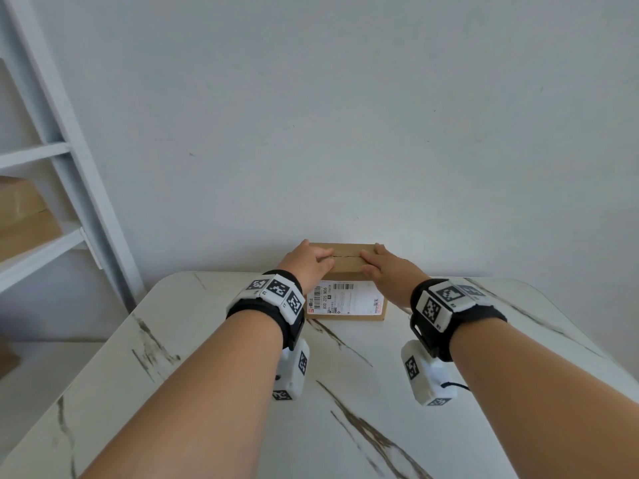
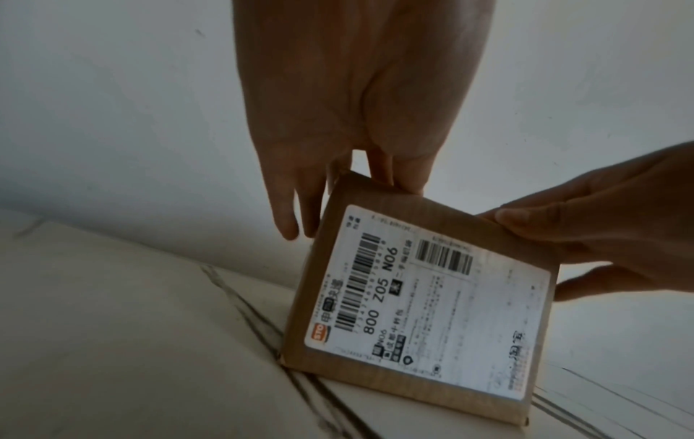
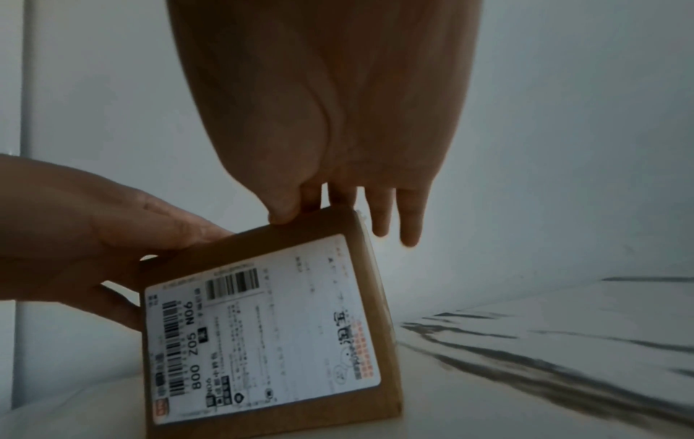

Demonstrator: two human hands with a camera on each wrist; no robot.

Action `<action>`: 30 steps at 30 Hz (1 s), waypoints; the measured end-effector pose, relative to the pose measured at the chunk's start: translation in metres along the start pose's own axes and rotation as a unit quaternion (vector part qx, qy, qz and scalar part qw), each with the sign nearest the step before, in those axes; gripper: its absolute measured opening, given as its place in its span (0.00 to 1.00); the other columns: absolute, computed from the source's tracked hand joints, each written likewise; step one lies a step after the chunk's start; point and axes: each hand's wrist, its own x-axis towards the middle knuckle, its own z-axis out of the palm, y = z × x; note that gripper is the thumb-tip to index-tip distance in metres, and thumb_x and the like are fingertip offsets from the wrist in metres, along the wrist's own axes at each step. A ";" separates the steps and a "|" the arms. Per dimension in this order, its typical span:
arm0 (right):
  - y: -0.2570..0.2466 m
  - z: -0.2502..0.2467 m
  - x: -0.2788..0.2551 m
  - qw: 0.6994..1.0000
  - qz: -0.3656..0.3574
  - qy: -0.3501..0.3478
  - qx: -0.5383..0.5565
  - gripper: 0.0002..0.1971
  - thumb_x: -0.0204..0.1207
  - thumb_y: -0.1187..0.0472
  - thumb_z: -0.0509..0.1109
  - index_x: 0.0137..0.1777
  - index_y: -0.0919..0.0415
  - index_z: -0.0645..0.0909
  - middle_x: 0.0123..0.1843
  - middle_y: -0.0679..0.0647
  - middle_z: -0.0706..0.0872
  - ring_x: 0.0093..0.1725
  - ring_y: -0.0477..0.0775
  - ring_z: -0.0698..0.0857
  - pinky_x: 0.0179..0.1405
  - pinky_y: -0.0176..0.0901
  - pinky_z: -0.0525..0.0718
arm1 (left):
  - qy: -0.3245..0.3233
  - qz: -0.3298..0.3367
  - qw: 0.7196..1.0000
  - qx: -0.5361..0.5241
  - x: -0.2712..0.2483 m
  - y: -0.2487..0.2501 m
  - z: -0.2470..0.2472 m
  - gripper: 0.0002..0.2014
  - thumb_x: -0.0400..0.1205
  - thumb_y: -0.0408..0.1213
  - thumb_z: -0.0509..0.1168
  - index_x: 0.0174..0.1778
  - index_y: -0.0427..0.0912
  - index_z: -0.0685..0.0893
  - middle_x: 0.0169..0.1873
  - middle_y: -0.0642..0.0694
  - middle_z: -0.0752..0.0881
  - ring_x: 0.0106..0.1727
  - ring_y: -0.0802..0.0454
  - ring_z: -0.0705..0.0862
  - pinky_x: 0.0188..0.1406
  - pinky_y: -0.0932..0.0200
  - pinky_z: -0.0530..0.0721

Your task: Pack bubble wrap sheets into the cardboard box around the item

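Observation:
A small cardboard box [image 1: 345,311] with a white shipping label stands on the marble table [image 1: 214,347], close to the far edge by the wall. Its top flaps lie closed, with a seam running across them. My left hand [image 1: 307,262] lies on the left half of the top, fingers fairly straight and thumb at the front upper edge [image 2: 411,184]. My right hand [image 1: 389,267] lies on the right half in the same way, thumb [image 3: 281,215] on the front edge. The box [image 2: 413,297] [image 3: 270,320] hides its contents. I see no bubble wrap.
A white wall [image 1: 345,133] rises right behind the box. At the left stands a white shelf frame [image 1: 69,160] holding a brown carton [image 1: 24,216]. Veined table surface stretches toward me between my forearms and to both sides.

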 end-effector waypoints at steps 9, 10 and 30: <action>0.006 0.003 0.028 1.000 -0.009 0.021 -0.008 0.22 0.89 0.61 0.44 0.82 0.62 0.59 0.84 0.56 0.57 0.80 0.59 0.62 0.79 0.45 0.55 | 0.014 -0.007 1.000 -0.003 0.023 0.002 0.004 0.22 0.88 0.49 0.55 0.79 0.57 0.71 0.86 0.44 0.49 0.84 0.46 0.59 0.80 0.56 0.57; 0.007 0.004 0.030 1.000 -0.010 0.025 -0.004 0.23 0.89 0.60 0.43 0.82 0.61 0.58 0.84 0.56 0.57 0.79 0.60 0.63 0.78 0.45 0.55 | 0.015 -0.006 1.000 -0.002 0.024 0.002 0.004 0.22 0.88 0.49 0.54 0.79 0.57 0.70 0.86 0.44 0.49 0.84 0.46 0.60 0.79 0.57 0.58; -0.024 -0.049 0.003 0.998 0.000 0.053 -0.047 0.23 0.86 0.56 0.44 0.79 0.60 0.63 0.81 0.54 0.64 0.82 0.58 0.59 0.79 0.61 0.60 | -0.004 -0.001 0.968 0.249 0.002 0.049 -0.040 0.22 0.89 0.42 0.44 0.81 0.52 0.64 0.79 0.47 0.66 0.80 0.42 0.63 0.75 0.35 0.65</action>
